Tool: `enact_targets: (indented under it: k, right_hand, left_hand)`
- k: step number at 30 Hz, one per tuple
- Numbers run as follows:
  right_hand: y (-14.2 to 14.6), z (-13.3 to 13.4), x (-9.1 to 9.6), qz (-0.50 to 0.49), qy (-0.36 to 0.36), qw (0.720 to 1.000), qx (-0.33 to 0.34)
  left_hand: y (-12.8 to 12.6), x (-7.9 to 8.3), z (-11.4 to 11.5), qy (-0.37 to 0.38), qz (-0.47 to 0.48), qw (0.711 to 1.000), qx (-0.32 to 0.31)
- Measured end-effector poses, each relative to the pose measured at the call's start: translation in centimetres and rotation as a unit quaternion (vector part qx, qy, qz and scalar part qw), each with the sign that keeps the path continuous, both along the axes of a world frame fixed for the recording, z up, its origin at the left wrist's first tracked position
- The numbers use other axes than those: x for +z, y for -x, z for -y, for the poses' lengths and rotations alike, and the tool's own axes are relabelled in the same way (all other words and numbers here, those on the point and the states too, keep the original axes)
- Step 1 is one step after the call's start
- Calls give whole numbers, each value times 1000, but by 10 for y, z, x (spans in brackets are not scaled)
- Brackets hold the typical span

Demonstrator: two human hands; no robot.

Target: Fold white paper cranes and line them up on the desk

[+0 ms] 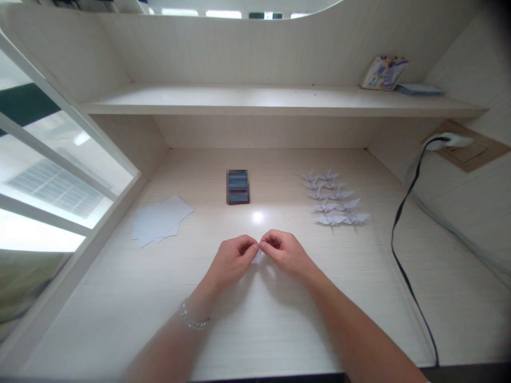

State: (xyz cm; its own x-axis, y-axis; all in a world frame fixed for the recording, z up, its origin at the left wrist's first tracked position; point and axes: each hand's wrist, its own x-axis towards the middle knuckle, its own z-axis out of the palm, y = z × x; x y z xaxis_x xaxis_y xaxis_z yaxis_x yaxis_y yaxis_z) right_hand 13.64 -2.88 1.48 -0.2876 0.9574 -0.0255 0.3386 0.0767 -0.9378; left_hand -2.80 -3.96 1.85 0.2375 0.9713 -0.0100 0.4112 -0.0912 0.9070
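a small piece of white paper (257, 257) is between the two hands, just above or on the surface (99, 308); which of the two i cannot tell. the part that shows lies below the meeting fingertips, on the person's side of them, and slightly toward the left. most of it is hidden, so its long axis cannot be read.

the left hand (237, 259) and the right hand (286, 253) come in from opposite sides, tips all but touching, so neither is clearly nearer. on each, thumb and forefinger are closed in a pinch with no gap to speak of, and the paper's upper edge seems caught between both pairs of fingers; the other fingers curl in behind.

beyond the hands, a little to the left, lies a dark blurred rectangular object (238, 187), its longer side running away from the person. farther right, past the right hand, folded white paper figures (334, 219) sit in rows. well to the left is a loose fan of white sheets (159, 221).
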Motion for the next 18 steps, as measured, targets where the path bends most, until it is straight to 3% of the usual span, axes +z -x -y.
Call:
enact_targets:
  k: [3,7,10,14,18]
  right_hand:
    - [-5,1,4,27,0,999,37]
    - [-7,-1,3,-4,48,998,49]
    - [-13,-6,1,-40,69,996,29]
    - [-30,-13,2,-152,63,984,-73]
    - [-31,-13,4,-112,64,991,-41]
  left_hand:
    - [1,3,1,6,-21,999,-43]
    - [1,4,0,28,-6,998,-47]
    - [5,3,-1,37,2,998,-44]
    - [18,1,-4,43,3,998,-39]
    - [20,0,-7,52,38,997,-29]
